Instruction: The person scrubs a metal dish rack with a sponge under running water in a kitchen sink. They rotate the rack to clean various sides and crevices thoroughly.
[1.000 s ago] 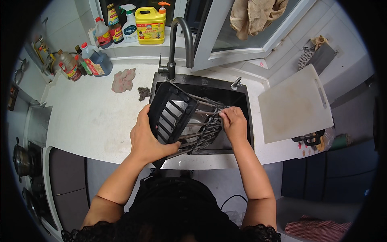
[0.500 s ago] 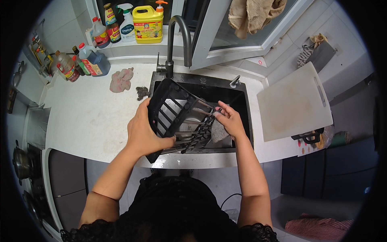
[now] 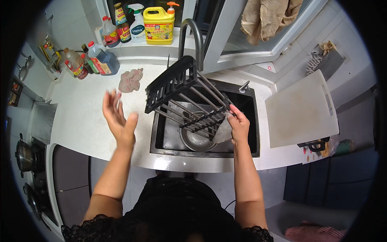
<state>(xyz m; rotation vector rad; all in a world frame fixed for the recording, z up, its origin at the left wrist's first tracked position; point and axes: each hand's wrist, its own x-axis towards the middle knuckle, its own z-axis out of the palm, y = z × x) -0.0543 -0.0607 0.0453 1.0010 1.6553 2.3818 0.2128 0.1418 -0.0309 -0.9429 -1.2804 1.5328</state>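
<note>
Black rack (image 3: pixel 181 89) tilted over sink (image 3: pixel 254 121): L hand (image 3: pixel 119 123) now off it, R hand (image 3: pixel 240 126) alone on it.
R hand, at rack's 4 o'clk, pinches grey cloth (image 3: pixel 223 131) at rack edge; L hand, 8 o'clk, fingers spread, holds nothing. Rack is swung clockwise vs. 0.5 s ago; its support prob. falls to R hand, leaving L free; contact w/ bowl can't be told. Bowl (image 3: pixel 197 144) at 6 o'clk, faucet (image 3: pixel 198 46) 12, pinkish rag (image 3: pixel 131 80) 10.

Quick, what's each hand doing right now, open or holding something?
Left hand: open, holding nothing.
Right hand: closed, holding the black rack and a grey cloth or pad.
</note>
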